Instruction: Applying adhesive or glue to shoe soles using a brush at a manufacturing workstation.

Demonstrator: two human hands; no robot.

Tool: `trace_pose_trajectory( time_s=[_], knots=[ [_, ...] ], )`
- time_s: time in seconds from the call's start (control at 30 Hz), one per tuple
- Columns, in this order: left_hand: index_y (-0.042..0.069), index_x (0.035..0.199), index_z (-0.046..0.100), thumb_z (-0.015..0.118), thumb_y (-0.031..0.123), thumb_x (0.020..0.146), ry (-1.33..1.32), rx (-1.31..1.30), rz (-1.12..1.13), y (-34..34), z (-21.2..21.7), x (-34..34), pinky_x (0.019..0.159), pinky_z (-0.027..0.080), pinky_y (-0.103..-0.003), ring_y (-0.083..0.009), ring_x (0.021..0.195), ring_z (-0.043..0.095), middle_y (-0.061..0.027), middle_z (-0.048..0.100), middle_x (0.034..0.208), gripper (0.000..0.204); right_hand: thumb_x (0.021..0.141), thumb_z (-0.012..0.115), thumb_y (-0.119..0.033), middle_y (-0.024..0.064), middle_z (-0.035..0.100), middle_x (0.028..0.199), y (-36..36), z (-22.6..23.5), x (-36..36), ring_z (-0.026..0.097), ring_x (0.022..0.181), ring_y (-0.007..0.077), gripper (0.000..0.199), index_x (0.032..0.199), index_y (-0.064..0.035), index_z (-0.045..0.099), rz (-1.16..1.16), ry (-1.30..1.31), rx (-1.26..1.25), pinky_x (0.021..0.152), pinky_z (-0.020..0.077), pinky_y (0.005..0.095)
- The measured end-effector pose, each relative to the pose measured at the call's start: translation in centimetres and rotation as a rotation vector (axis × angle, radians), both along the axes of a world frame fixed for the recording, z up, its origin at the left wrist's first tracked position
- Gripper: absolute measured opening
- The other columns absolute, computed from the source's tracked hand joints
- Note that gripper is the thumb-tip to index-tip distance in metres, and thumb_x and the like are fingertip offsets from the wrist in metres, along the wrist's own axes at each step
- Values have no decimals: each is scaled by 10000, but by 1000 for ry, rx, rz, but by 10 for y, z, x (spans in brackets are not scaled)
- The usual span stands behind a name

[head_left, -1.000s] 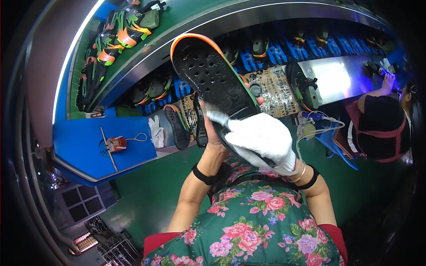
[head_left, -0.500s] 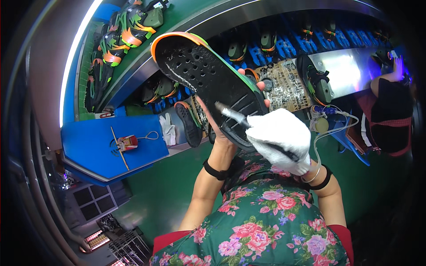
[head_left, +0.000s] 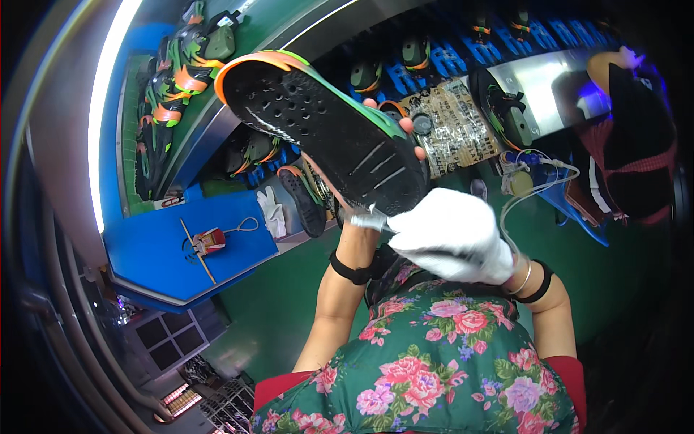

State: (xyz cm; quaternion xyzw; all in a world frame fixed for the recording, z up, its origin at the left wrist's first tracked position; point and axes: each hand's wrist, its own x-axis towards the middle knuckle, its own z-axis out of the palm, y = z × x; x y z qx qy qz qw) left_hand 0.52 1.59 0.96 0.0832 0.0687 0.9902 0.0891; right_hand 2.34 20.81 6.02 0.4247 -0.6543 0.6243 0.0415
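A shoe sole point(head_left: 325, 123), black inside with an orange and green rim, is held up tilted, its holed inner face toward me. My left hand point(head_left: 406, 126) grips it from beneath, with fingertips curled over the right edge; the palm is hidden. Glossy wet-looking streaks show along the left edge and grooves. My right hand point(head_left: 452, 235), in a white glove, is closed round a brush point(head_left: 370, 218). The brush head is at the sole's lower left edge, in front of my left wrist; whether it touches the sole I cannot tell.
A blue table point(head_left: 152, 249) at left bears a red-labelled container with a stick across it. A white glove point(head_left: 271, 213) and another sole point(head_left: 301, 202) lie beside it. Shoes stand on blue racks point(head_left: 448, 76) beyond a taped cardboard sheet point(head_left: 455, 130). A co-worker point(head_left: 629, 145) is at right.
The brush has moved from the sole's grooved middle down and left to its lower edge. The sole has shifted left with my left hand.
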Motion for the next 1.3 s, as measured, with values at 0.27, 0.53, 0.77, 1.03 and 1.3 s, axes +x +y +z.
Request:
trace_pose_trajectory(
  time_s=[0.27,0.53,0.77,1.03,1.3],
  knots=[
    [55,1567,357,538,829,872,-49,-117,36,5,-1,-11,979,529,-644,-470,1313,527,-249,488,1493,1056,746,856,-31,95,782,998,17,-9,-10,738,858,259,267,995,-112,801,1,-7,7,744,576,362],
    [67,1622,226,674,750,839,-56,-116,-108,3,-6,-4,1014,510,-658,-539,1318,498,-160,345,1583,1132,778,846,-58,86,774,1034,26,-19,-24,733,865,259,264,1026,-130,792,11,-6,20,740,583,355],
    [41,1628,208,574,842,832,-47,-122,-91,12,-9,1,1002,529,-610,-505,1265,551,-170,366,1599,1187,787,842,-84,68,774,935,35,-15,-23,740,864,230,158,935,-100,791,304,-322,-63,778,589,357],
    [18,1613,233,606,761,857,-258,-163,-230,9,6,-1,1006,534,-581,-509,1211,570,-237,310,1609,1124,805,822,-128,93,750,1020,39,-24,-24,709,831,278,348,1148,-134,763,206,219,127,717,581,384],
    [77,1576,406,687,730,749,-460,-461,-175,-3,1,10,1184,374,-592,-439,1356,517,-223,464,1552,1090,779,805,-45,100,762,1095,40,-20,-33,725,879,277,352,1120,-125,774,238,215,180,743,584,373]
  ],
)
